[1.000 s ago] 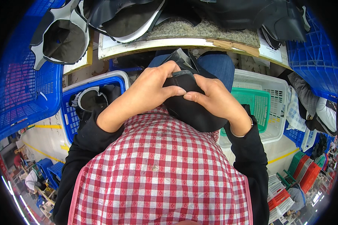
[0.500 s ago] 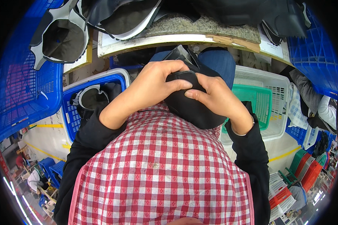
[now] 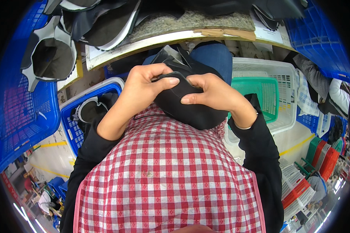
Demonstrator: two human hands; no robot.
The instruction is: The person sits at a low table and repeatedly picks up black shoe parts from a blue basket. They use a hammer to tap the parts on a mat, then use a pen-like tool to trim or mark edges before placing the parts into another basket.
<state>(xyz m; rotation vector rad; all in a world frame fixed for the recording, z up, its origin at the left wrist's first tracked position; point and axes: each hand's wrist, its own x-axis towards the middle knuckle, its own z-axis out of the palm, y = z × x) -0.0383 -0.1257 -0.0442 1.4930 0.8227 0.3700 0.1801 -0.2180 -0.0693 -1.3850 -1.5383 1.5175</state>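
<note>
Above my lap I hold a black shoe upper (image 3: 198,114), its rounded edge turned upward and a line of stitching showing near that edge. My left hand (image 3: 146,83) pinches the edge between thumb and fingers. From the other side my right hand (image 3: 217,93) grips the same piece, its thumb lying flat on the black surface and its fingers partly hidden behind. Past my hands, a loose part with a greyish inner side (image 3: 171,54) sticks up toward the bench. The lower part of the upper rests against my red-and-white checked apron (image 3: 163,171).
A bench (image 3: 151,42) ahead bears a speckled slab (image 3: 190,25) and several dark uppers with white edges (image 3: 109,29). A blue basket (image 3: 68,124) with more uppers stands at left. On the right, a green basket (image 3: 272,101) sits inside a white one (image 3: 289,112).
Both hands and the upper appear farther left, though the whole view has shifted too. My right thumb has moved away from my left thumb, lower on the black surface, uncovering more of the edge.
</note>
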